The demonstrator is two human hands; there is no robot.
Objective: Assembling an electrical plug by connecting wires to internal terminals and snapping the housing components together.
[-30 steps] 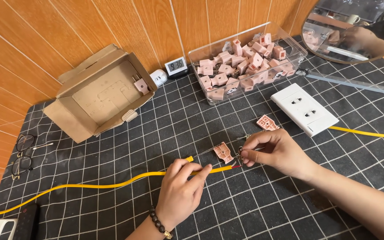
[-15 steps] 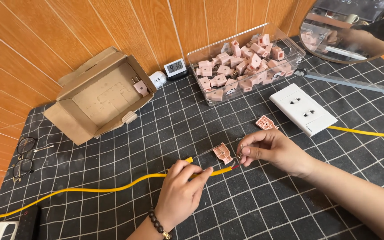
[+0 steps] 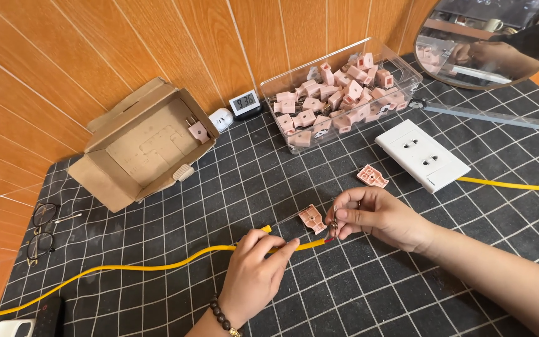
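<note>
Both hands on the yellow cable

Left hand (image 3: 254,274) pins the cable (image 3: 157,265) on the worktop (image 3: 357,299); right hand (image 3: 375,215) pinches its stripped end (image 3: 330,232), with a pink plug half (image 3: 312,219) just left.

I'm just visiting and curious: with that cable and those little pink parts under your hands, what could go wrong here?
The right hand pinches tiny metal bits at the yellow cable end; they might slip and get lost on the gridded mat. The left hand only presses the cable down, so it could slide. The loose pink part beside the fingers could be knocked away.
</note>
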